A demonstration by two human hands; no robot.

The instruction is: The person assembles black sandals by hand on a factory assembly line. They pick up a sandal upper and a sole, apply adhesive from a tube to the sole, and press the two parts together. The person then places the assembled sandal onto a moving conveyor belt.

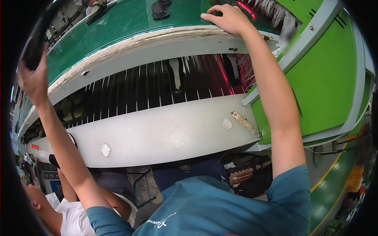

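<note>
At the far left rim my left hand [34, 82] is raised, its fingers closed around a dark, blurred black shoe [35, 53]. My right hand [228, 19] lies on the green tabletop [118, 23] beside its worn pale edge, thumb and fingers apart, holding nothing. Left of that hand a black shoe [160, 10] rests on the tabletop. Below it, on a conveyor of metal rollers [132, 88], lie a black-and-white shoe [176, 74] and a second shoe [233, 67], partly in red light.
A white ledge [157, 133] runs in front of me, bearing two white scraps [106, 150] and a tape-wrapped stick [244, 121]. A green machine housing [330, 82] stands at right, near grey bristles [271, 11]. At lower left sits another person [67, 212] in white.
</note>
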